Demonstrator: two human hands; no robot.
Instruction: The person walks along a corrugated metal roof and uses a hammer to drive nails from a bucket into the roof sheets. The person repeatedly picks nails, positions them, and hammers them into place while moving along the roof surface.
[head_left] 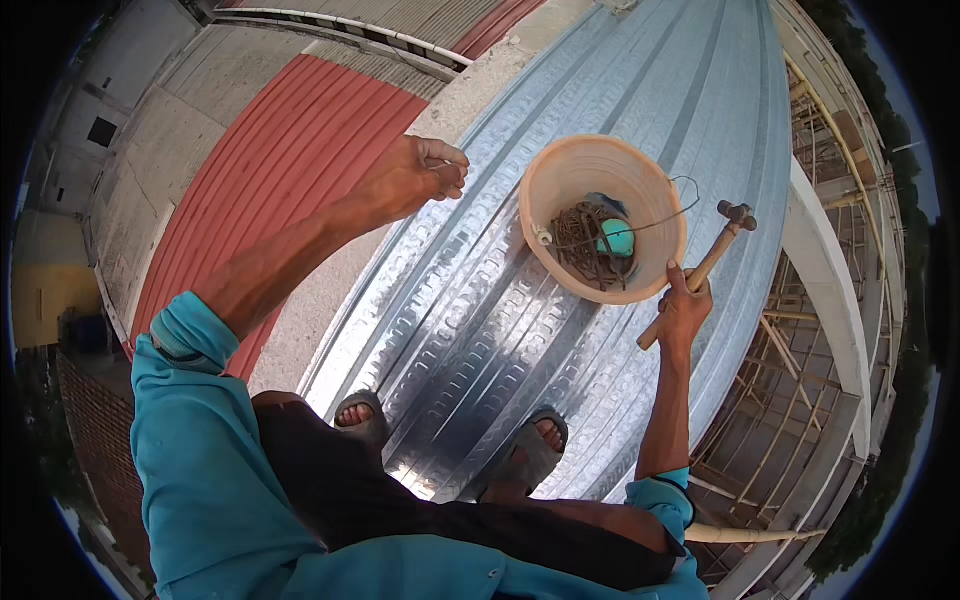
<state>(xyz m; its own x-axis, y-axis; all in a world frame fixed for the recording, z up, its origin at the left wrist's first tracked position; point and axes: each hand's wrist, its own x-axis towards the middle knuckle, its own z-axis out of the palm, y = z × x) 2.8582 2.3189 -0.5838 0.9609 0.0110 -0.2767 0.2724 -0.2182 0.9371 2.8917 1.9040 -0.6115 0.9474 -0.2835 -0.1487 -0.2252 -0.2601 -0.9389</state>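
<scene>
My right hand (684, 306) is wrapped round the wooden handle of a hammer (712, 258), its metal head up and to the right. The thumb of that hand is close to the rim of a pale orange plastic bucket (547, 165); I cannot tell if they touch. Inside the bucket lie a tangle of thin brown metal pieces (580, 232) and a turquoise rounded object (617, 238). A thin wire handle (655, 222) crosses its mouth. My left hand (428, 172) is raised left of the bucket, fingers curled together; anything between them is hidden.
My sandalled feet stand on shiny ribbed metal decking (420, 300). Left of it run a concrete ledge (330, 310) and a red corrugated roof (290, 150). Beyond the right edge, much lower, are bamboo poles (790, 360) and a curved concrete beam (830, 290).
</scene>
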